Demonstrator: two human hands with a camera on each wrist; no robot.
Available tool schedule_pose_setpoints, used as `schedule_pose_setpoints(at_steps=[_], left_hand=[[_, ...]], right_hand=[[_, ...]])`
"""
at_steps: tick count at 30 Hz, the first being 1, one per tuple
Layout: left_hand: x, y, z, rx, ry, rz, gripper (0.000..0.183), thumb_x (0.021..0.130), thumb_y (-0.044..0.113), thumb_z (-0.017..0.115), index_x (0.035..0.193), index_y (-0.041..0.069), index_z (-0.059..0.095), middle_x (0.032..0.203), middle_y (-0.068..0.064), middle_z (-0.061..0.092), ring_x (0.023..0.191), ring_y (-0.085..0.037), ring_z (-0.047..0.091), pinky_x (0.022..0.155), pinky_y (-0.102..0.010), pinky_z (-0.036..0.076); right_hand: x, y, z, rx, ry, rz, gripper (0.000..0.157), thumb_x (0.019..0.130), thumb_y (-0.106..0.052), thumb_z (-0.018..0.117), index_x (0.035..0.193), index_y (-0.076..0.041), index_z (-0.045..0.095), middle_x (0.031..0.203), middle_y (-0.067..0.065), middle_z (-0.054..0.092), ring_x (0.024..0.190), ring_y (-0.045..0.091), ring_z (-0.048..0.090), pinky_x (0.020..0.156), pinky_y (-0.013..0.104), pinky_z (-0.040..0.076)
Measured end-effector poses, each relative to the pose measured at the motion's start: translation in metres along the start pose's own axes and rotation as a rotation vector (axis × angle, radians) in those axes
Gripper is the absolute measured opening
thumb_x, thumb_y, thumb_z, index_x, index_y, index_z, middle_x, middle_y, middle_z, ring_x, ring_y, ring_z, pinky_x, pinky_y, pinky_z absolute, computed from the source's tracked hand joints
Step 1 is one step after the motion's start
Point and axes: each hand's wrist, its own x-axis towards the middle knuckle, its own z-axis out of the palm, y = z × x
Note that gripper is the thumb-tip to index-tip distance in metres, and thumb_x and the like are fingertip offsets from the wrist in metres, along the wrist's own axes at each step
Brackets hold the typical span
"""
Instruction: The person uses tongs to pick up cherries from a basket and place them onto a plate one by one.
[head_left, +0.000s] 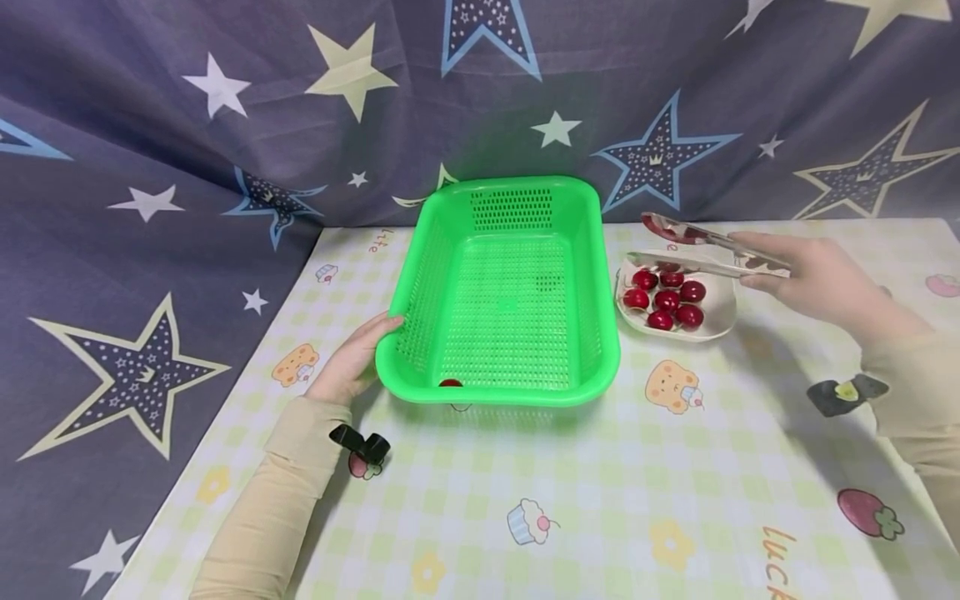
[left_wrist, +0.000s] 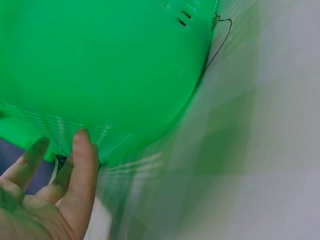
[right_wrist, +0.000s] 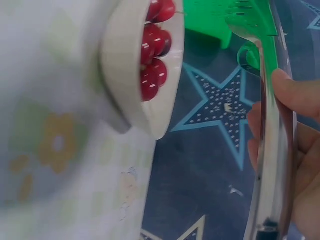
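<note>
A green plastic basket [head_left: 505,397] sits on the tablecloth, with a red cherry [head_left: 450,383] partly visible inside by its near wall. My left hand [head_left: 347,362] is at the basket's left side, a fingertip at the rim. In the left wrist view, its fingers [left_wrist: 85,170] are extended against the outer wall. My right hand [head_left: 817,275] holds metal food tongs [head_left: 720,270] above a white bowl [head_left: 716,312] of several dark red cherries [head_left: 666,301]. The tong arms are spread, with nothing visibly caught between them. The right wrist view shows a fork-like tong end.
A checked tablecloth [head_left: 600,467] printed with cartoon figures covers the table. Behind and to the left hangs a dark blue cloth [head_left: 247,150] with stars. The bowl stands close to the basket's right side.
</note>
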Motion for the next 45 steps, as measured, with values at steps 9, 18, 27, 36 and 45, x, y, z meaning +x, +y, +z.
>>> schedule_pose_setpoints(at_steps=[9, 18, 27, 36, 45], left_hand=[[0.001, 0.0, -0.001, -0.005, -0.006, 0.004, 0.058, 0.101, 0.029, 0.042, 0.15, 0.004, 0.021, 0.107, 0.008, 0.059, 0.09, -0.005, 0.061, 0.083, -0.019, 0.053], [0.001, -0.001, -0.002, 0.002, -0.004, 0.007, 0.058, 0.101, 0.029, 0.042, 0.15, 0.005, 0.021, 0.105, 0.008, 0.059, 0.087, -0.004, 0.062, 0.081, -0.018, 0.053], [0.002, -0.001, -0.001, -0.013, -0.021, 0.014, 0.059, 0.101, 0.03, 0.043, 0.149, 0.004, 0.022, 0.106, 0.007, 0.06, 0.087, -0.005, 0.062, 0.081, -0.018, 0.053], [0.001, 0.0, -0.001, -0.012, -0.021, 0.015, 0.06, 0.101, 0.029, 0.043, 0.15, 0.004, 0.021, 0.108, 0.006, 0.058, 0.087, -0.005, 0.063, 0.081, -0.018, 0.053], [0.0, 0.0, -0.001, -0.023, -0.01, 0.002, 0.061, 0.1, 0.03, 0.045, 0.15, 0.004, 0.02, 0.107, 0.007, 0.058, 0.086, -0.005, 0.063, 0.08, -0.019, 0.054]], right_hand=[[0.015, -0.032, -0.015, -0.032, -0.031, -0.013, 0.056, 0.086, -0.009, 0.068, 0.139, -0.009, 0.048, 0.127, 0.024, 0.057, 0.102, 0.043, 0.06, 0.081, 0.049, 0.046], [0.036, -0.075, -0.016, -0.058, -0.019, -0.206, 0.054, 0.081, -0.005, 0.072, 0.132, -0.01, 0.056, 0.109, 0.015, 0.069, 0.089, 0.03, 0.066, 0.07, 0.039, 0.048], [0.053, -0.123, 0.005, -0.011, -0.169, -0.338, 0.052, 0.079, 0.001, 0.071, 0.128, -0.008, 0.06, 0.112, 0.013, 0.068, 0.087, 0.024, 0.068, 0.068, 0.037, 0.056], [0.066, -0.16, 0.032, -0.027, -0.309, -0.449, 0.051, 0.079, -0.002, 0.073, 0.127, -0.009, 0.06, 0.107, 0.01, 0.07, 0.085, 0.022, 0.066, 0.074, 0.038, 0.057], [0.076, -0.194, 0.046, -0.104, -0.454, -0.509, 0.051, 0.079, -0.007, 0.073, 0.128, -0.014, 0.061, 0.118, 0.004, 0.067, 0.098, 0.025, 0.066, 0.086, 0.041, 0.055]])
